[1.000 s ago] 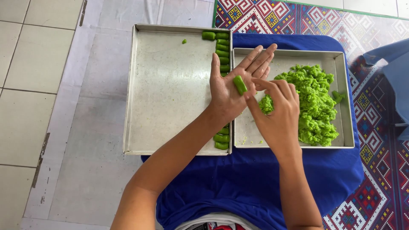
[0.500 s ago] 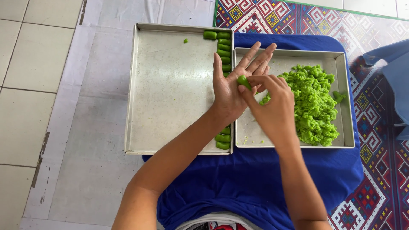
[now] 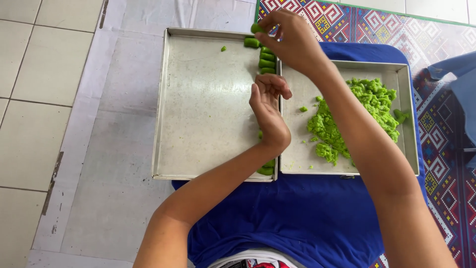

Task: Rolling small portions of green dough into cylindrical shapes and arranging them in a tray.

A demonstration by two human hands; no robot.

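My right hand (image 3: 290,39) is up at the far end of the left tray (image 3: 198,114), fingers pinched narrow on a small green dough roll (image 3: 256,28) — it sits at my fingertips, just beyond the top of the row of rolls (image 3: 266,57) along the tray's right wall. The row runs away from me; each roll lies crosswise. My left hand (image 3: 267,106) rests half-curled and empty over the row's middle, nearer me. The green dough heap (image 3: 357,116) lies in the right tray (image 3: 404,94).

No packages, labels, signs or screens seem visible.
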